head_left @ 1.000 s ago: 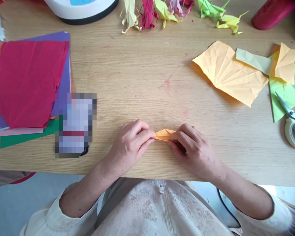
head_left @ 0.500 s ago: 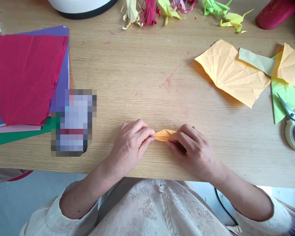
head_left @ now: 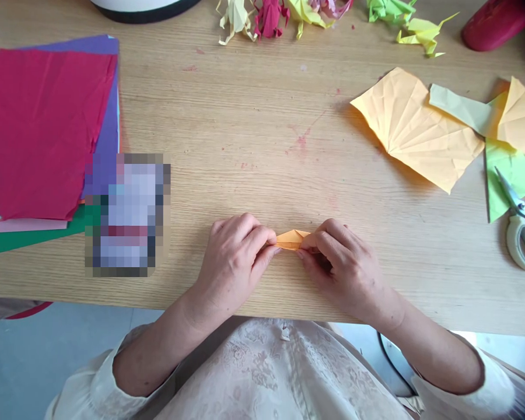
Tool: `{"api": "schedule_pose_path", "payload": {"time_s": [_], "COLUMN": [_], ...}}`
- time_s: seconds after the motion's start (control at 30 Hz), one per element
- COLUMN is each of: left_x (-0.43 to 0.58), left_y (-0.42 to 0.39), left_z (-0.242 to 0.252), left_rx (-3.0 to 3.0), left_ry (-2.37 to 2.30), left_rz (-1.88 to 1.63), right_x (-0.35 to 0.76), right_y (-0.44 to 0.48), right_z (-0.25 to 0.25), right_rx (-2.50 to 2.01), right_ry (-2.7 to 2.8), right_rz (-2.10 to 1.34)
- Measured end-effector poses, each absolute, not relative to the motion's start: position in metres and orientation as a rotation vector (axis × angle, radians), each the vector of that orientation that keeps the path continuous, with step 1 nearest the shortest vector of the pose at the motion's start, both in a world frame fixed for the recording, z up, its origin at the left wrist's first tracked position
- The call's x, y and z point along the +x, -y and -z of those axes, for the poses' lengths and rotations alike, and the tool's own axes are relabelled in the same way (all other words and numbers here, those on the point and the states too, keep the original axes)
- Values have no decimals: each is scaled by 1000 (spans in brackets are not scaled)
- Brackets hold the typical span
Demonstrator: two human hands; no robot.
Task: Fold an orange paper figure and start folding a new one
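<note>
Near the front edge of the table (head_left: 227, 111), in the head view, which is my only one, I find the folded paper (head_left: 292, 240), small and orange, between the two hands. The left hand (head_left: 237, 251) has thumb and fingers closed upon its left end, and the right hand (head_left: 350, 256) pinches its right end in the same manner; only the middle part, with its crease lines, is visible to me. Whether the paper touches the table I cannot tell. To work this fold well, I judge that a light pinch is best, with both ends level and the layers lined up before any firm pressing, because so narrow a piece could twist or tear at the crease. As for the surface, it is light wood with reddish stains (head_left: 303, 140). To the left lie coloured sheets (head_left: 48, 128), and just beside them a thing (head_left: 129, 210) masked by blur. To the right are a creased orange piece (head_left: 420, 128) and scissors (head_left: 522, 207), whose blades lie over green paper (head_left: 516, 169). Farther away are paper figures (head_left: 270, 17) and a red cylinder (head_left: 496, 26). Below the table, I see pale floor (head_left: 83, 344) and a dark cable (head_left: 381, 348).
</note>
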State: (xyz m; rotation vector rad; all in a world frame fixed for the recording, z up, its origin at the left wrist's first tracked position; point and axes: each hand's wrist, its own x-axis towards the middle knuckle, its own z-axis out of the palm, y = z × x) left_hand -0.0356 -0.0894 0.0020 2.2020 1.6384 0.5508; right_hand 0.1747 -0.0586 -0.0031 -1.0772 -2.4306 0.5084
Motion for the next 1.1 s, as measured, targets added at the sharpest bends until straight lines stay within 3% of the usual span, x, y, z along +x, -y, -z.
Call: {"api": "schedule_pose_path", "payload": {"time_s": [0.2,0.37,1.1], "left_x": [-36,-36,-31], "left_y": [90,89,90], "left_z": [0,0,1], "left_rx": [2221,2257,2274], "left_ry": [-1641,-1638,-1697], "left_rz": [-563,-582,-580], "right_x": [189,196,184], "right_y": [52,49,60], "right_z": [-4,-3,1], "right_rx": [-1068,-1021,-1016], "right_ry": [2341,2339,2401], "right_rz": [-873,-980,-626]}}
